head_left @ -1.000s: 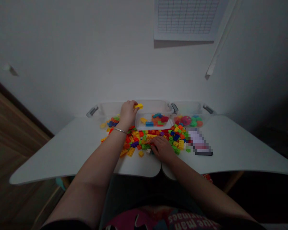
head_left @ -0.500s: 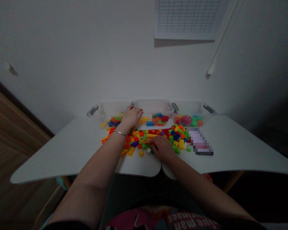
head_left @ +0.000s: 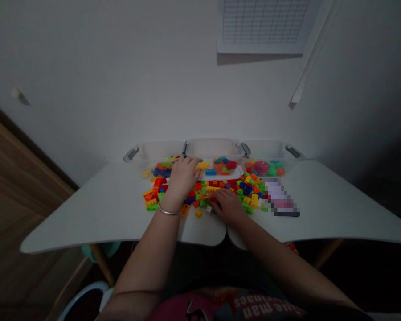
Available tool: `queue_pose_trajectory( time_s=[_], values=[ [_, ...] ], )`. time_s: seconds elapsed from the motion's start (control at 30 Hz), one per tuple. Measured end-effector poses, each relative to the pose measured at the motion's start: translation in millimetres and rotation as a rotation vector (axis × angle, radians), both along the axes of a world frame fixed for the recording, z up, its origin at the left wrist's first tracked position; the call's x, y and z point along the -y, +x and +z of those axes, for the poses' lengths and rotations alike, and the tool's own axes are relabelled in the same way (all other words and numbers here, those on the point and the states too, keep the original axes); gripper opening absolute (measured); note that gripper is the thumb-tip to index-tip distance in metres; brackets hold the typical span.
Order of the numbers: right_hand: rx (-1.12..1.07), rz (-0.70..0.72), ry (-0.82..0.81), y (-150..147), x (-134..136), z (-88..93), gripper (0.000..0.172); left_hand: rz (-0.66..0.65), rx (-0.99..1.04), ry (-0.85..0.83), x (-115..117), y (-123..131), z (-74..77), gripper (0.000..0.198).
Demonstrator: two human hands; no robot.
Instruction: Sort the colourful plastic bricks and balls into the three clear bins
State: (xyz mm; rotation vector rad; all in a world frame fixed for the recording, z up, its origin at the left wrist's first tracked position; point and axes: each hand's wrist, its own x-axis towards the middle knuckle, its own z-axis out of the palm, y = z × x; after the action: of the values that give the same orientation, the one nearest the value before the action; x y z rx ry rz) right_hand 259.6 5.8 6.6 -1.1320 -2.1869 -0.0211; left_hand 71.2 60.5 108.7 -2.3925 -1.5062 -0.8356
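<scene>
A spread of toy building bricks [head_left: 254, 200] in several colours covers the middle of the table. Over the back left part of this pile is my left hand [head_left: 184, 174], wearing a silver bangle [head_left: 169, 212] at the wrist. Its fingers are apart and point toward the clear bins, with no brick visible in them. Low among the bricks rests my right hand [head_left: 230, 207], fingers bent and thumb turned inward. Red and green show by its fingertips, but what they grip is too small to make out. A yellow brick [head_left: 198, 213] lies at the front of the pile.
Three clear plastic bins stand along the wall: a left bin [head_left: 160, 149], a middle bin [head_left: 214, 146] and a right bin [head_left: 263, 149], each with coloured pieces in it. Right of the pile lies a phone [head_left: 280, 198]. The white table [head_left: 327, 205] has a notch at its front edge.
My left hand has come down and slightly nearer to me, away from the bins' rims. The right hand stays at almost the same spot in the bricks. The view has shifted slightly.
</scene>
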Motion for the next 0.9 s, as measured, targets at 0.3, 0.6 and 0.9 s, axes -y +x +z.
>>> queue_pose_trajectory(
  time_s=[0.3,0.6,0.9],
  values=[
    [0.014,0.008,-0.009,-0.2,1.5,1.5,0.015,0.009,-0.32,-0.26,7.5,-8.6,-43.4,0.027],
    [0.018,0.025,0.001,-1.4,3.5,2.0,0.019,-0.02,-0.249,-0.259,-1.9,-11.9,-49.3,0.024],
    [0.045,0.063,-0.01,-2.8,4.3,2.8,0.024,-0.061,-0.144,-0.355,-8.5,-11.1,-62.1,0.023]
  ],
)
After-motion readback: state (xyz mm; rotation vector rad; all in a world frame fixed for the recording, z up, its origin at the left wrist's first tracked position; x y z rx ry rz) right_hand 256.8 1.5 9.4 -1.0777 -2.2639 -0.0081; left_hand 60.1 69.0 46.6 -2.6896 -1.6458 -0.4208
